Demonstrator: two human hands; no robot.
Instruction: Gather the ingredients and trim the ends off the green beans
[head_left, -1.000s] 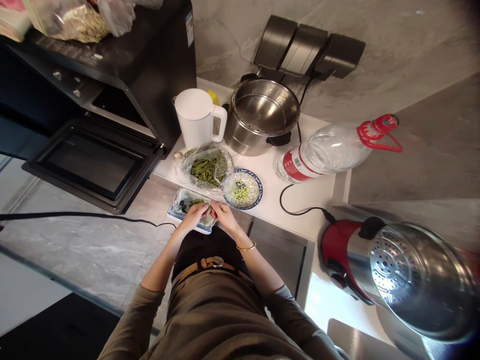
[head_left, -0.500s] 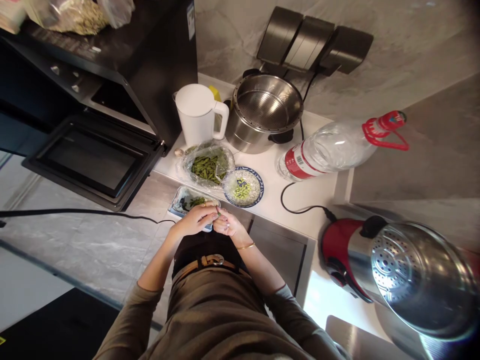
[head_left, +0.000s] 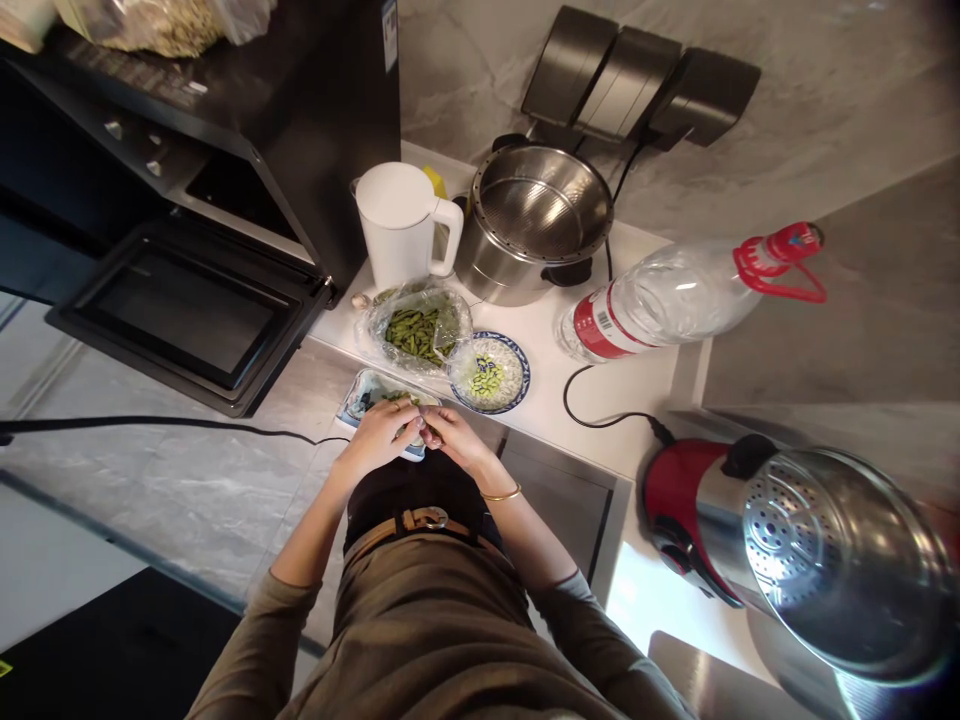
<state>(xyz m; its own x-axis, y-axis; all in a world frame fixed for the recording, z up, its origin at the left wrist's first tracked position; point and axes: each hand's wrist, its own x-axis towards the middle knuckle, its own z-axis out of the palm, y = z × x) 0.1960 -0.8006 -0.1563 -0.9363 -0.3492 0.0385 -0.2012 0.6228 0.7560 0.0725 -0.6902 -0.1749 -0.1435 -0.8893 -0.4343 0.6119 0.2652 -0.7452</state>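
My left hand (head_left: 381, 432) and my right hand (head_left: 456, 438) meet in front of my belt, fingertips pinched together around a small green bean pod that the fingers now mostly cover. Just beneath and behind them is a shallow tray (head_left: 346, 408) holding dark bits and green pods, partly hidden by my left hand. Beyond it, on the counter, lies an open clear plastic bag (head_left: 455, 310) full of green bean pods (head_left: 414, 334). A blue-rimmed plate (head_left: 520, 372) beside the bag carries light green shelled beans (head_left: 487, 378).
Behind the bag stand a white jug (head_left: 396, 225) and a steel steamer pot (head_left: 510, 270). A large water bottle (head_left: 660, 300) is at the right, near a red and steel appliance (head_left: 686, 500) and its cord. At the left, an oven door (head_left: 191, 315) hangs open.
My right hand has turned over, its back now facing up, and its fingers have closed in against the left fingertips. The green pod that showed between them is now mostly covered.
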